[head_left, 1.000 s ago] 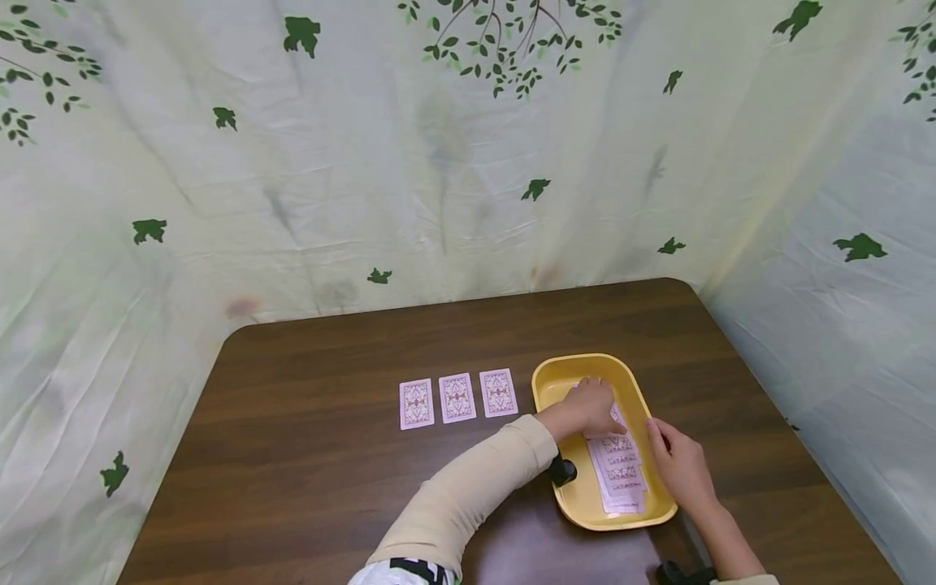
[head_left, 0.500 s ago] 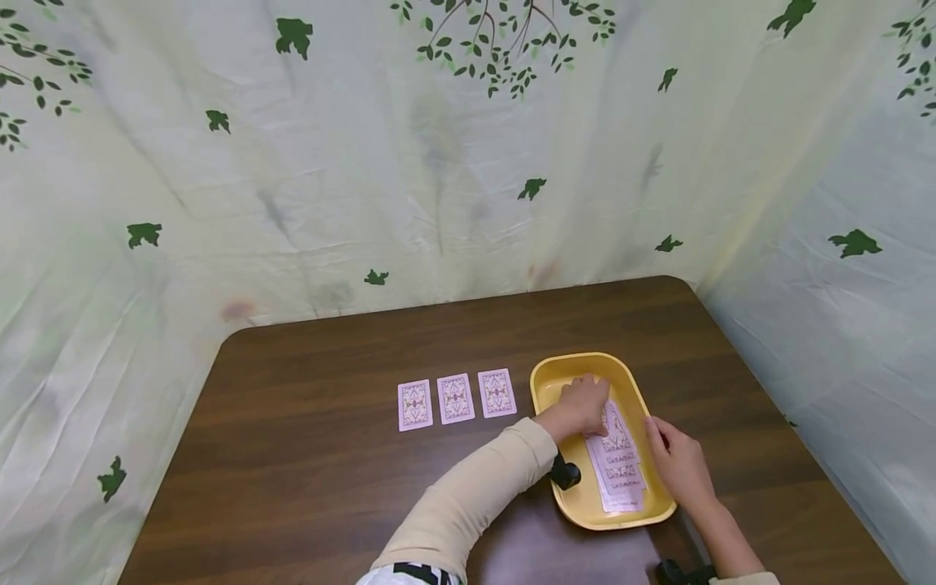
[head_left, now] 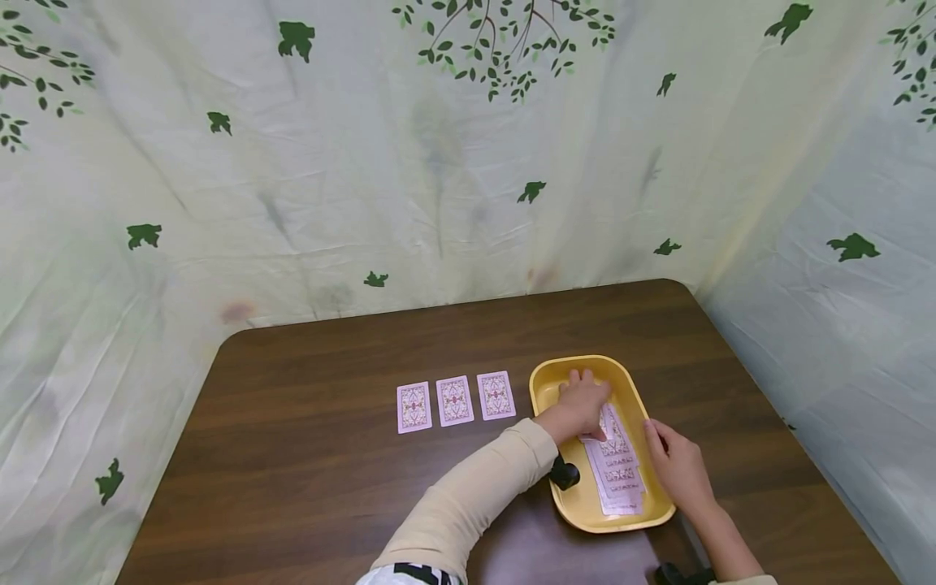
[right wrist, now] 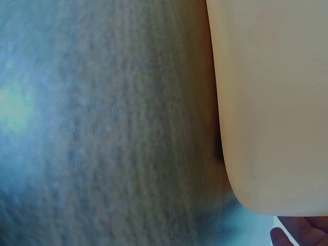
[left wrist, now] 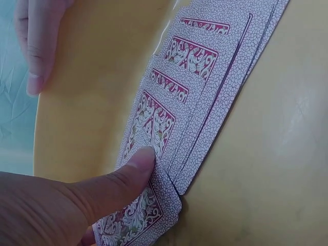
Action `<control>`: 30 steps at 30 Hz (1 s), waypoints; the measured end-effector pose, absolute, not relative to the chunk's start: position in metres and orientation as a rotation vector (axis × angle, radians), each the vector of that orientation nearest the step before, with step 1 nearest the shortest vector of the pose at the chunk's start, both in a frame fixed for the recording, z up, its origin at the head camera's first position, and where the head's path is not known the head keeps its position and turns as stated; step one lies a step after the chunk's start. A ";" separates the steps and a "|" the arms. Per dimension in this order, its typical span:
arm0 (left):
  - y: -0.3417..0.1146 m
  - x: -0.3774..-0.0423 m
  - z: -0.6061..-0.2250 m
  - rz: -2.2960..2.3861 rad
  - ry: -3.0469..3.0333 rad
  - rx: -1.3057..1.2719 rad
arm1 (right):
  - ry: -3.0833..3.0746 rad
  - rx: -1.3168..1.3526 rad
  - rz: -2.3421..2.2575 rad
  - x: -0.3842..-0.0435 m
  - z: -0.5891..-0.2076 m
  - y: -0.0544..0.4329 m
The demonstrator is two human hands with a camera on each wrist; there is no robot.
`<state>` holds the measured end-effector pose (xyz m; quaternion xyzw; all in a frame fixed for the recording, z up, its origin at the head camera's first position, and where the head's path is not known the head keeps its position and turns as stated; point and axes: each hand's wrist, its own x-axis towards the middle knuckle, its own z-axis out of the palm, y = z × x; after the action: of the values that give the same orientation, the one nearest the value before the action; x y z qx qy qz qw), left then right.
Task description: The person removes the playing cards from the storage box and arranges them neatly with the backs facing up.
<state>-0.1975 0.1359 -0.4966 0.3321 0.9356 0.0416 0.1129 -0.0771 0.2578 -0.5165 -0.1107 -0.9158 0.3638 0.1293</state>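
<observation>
Inside the yellow plastic tray [head_left: 578,508], my left hand [head_left: 582,404] reaches over the far part of a spread of playing cards [head_left: 620,479]. In the left wrist view, the left thumb [left wrist: 120,184] lies on top of one patterned playing card [left wrist: 136,218], and a fingertip shows below it, so the card is pinched. The overlapping cards [left wrist: 179,92] fan away from it, backs up. My right hand [head_left: 680,463] grips the tray's right rim, its thumb [left wrist: 41,46] over the edge. The tray's smooth outside wall [right wrist: 271,128] fills the right of the right wrist view.
Three face-down playing cards, a left one [head_left: 414,407], a middle one [head_left: 455,400] and a right one [head_left: 496,395], lie in a row left of the tray on the brown wooden table [head_left: 307,455]. A leaf-printed cloth [head_left: 453,162] hangs behind the table.
My left hand has shifted slightly left within the tray, its thumb drawn back from the right side and its fingers now more spread. The right hand keeps its grip on the rim.
</observation>
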 end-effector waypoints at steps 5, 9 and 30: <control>0.135 -0.197 -0.497 0.072 2.736 1.059 | -2.658 -0.315 1.052 -0.077 -0.517 0.257; 0.134 -0.197 -0.496 0.076 2.725 1.110 | -2.672 -0.317 1.060 -0.077 -0.516 0.257; 0.135 -0.195 -0.488 0.007 2.759 1.228 | -2.697 -0.337 1.080 -0.077 -0.517 0.258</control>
<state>-0.1947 0.1347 -0.4877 0.4057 0.9120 0.0024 0.0609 -0.0770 0.2579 -0.5165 -0.1146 -0.9168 0.3670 0.1082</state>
